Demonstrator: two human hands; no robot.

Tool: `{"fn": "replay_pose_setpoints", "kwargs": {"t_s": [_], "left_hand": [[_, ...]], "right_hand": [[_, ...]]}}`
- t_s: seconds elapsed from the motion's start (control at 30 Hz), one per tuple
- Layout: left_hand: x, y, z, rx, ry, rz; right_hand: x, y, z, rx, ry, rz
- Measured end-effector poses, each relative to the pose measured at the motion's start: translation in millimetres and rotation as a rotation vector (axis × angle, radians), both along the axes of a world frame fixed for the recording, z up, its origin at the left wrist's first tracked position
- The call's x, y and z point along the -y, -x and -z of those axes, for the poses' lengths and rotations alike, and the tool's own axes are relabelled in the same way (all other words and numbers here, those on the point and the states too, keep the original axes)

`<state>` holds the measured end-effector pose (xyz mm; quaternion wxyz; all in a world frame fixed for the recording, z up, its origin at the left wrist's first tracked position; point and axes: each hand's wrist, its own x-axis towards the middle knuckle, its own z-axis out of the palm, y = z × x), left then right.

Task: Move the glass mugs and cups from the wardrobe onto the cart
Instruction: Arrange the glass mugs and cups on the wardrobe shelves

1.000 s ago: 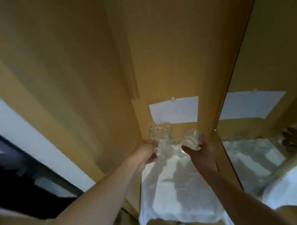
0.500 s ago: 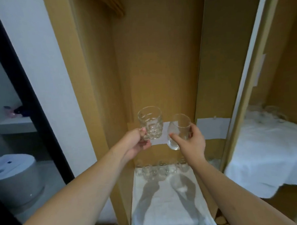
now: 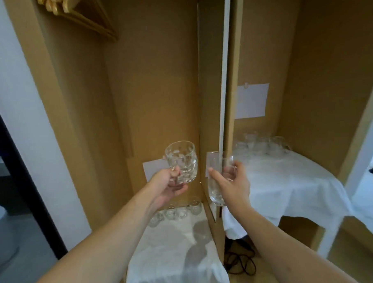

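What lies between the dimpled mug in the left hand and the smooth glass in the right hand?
In the head view, no object: the dimpled mug and the smooth glass are apart, and through the gap shows only the wardrobe's brown back panel and its inner corner.

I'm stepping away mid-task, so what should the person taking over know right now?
Left hand: holds the dimpled glass mug by its handle, lifted.
Right hand: grips the smooth glass cup, lifted.
Still in the wardrobe: a row of glasses on the white cloth.
On the white-covered surface to the right: a cluster of glasses.
Left: set both down, then fetch the row.
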<state>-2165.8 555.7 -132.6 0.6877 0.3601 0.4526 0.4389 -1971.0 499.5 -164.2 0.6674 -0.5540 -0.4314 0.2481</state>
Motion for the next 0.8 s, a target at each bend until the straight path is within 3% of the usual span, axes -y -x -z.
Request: {"fn": "replay_pose_setpoints", "kwargs": {"t_s": [0.4, 0.8], "left_hand": [[94.6, -193.4, -1.4, 0.035, 0.127, 0.078], [18.7, -301.7, 2.0, -0.02, 0.14, 0.161]], "right_hand": [[100.7, -184.4, -4.2, 0.033, 0.02, 0.119], [67.3, -278.4, 0.1, 0.027, 0.073, 0.203]]}}
